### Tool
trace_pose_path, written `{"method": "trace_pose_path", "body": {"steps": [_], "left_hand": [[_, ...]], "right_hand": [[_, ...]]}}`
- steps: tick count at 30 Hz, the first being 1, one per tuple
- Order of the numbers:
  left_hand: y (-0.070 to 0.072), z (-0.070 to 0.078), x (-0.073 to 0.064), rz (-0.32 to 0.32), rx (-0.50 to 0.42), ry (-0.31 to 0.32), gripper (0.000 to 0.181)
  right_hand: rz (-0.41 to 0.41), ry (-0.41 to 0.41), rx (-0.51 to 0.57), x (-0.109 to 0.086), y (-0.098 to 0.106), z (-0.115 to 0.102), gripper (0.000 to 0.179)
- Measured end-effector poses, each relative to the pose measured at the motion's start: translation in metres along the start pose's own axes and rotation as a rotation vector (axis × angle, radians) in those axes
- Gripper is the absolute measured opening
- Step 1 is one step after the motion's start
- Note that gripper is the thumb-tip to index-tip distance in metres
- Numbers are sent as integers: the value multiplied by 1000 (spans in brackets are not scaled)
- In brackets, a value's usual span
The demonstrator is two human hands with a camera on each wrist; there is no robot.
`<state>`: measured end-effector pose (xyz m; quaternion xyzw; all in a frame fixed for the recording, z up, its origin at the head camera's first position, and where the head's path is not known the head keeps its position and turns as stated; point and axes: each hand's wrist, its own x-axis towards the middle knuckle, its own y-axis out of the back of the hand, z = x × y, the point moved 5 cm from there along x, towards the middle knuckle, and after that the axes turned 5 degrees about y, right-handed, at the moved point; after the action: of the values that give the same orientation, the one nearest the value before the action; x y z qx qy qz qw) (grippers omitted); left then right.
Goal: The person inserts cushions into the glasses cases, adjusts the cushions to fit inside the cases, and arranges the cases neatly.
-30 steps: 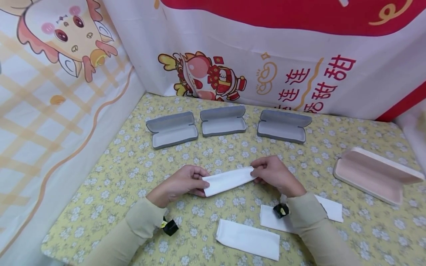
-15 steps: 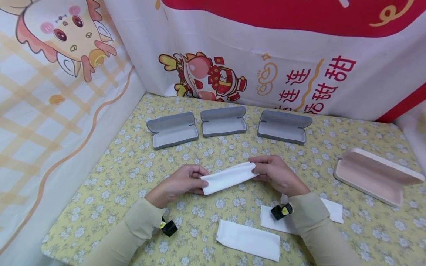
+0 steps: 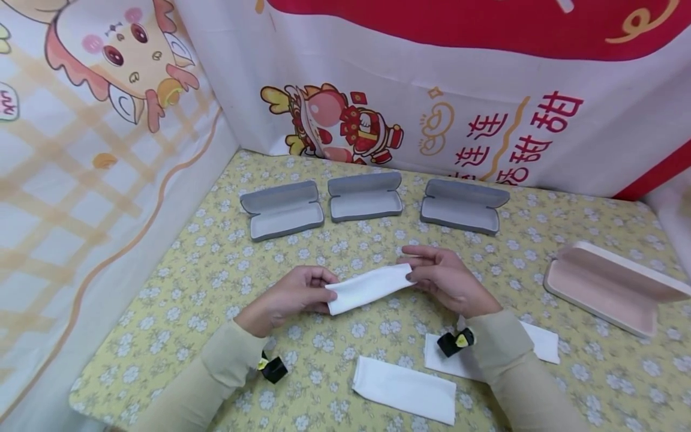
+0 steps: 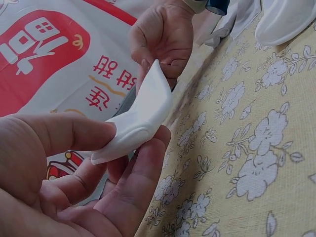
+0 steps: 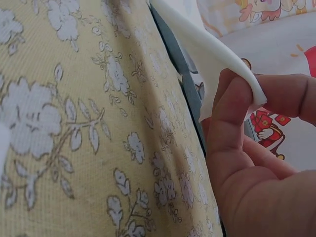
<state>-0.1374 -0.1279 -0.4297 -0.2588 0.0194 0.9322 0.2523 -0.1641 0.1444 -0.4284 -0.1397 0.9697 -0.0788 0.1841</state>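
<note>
Between my two hands a folded white cloth (image 3: 369,289) is held stretched above the table. My left hand (image 3: 299,295) pinches its left end, thumb on top and fingers beneath, as the left wrist view shows around the cloth (image 4: 143,116). At the other end my right hand (image 3: 448,279) pinches the cloth's edge; in the right wrist view thumb and forefinger meet over the cloth (image 5: 217,54). Another folded white cloth (image 3: 405,390) lies flat nearer the front edge. More white cloth (image 3: 445,359) lies under my right forearm, partly hidden by it.
Three open grey glasses cases stand along the back: a left case (image 3: 286,219), a middle case (image 3: 367,204) and a right case (image 3: 461,213). An open pink-lined case (image 3: 604,294) sits at the right. Printed curtains (image 3: 345,72) rise behind the floral tablecloth (image 3: 216,312).
The right end of the cloth has risen slightly, and the right fingers have shifted and spread a little on it. Both hands keep hold. The head view has turned slightly left.
</note>
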Motion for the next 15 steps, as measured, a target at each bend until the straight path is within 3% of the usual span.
{"method": "trace_pose_path", "body": {"steps": [10,15], "left_hand": [[10,-1,0,69,0,-14,18],[13,1,-1,79,-1,-21,19]], "right_hand": [[-9,-38,-10,6,-4,0,61],[-73,-31,-69,5,-7,0,65]]}}
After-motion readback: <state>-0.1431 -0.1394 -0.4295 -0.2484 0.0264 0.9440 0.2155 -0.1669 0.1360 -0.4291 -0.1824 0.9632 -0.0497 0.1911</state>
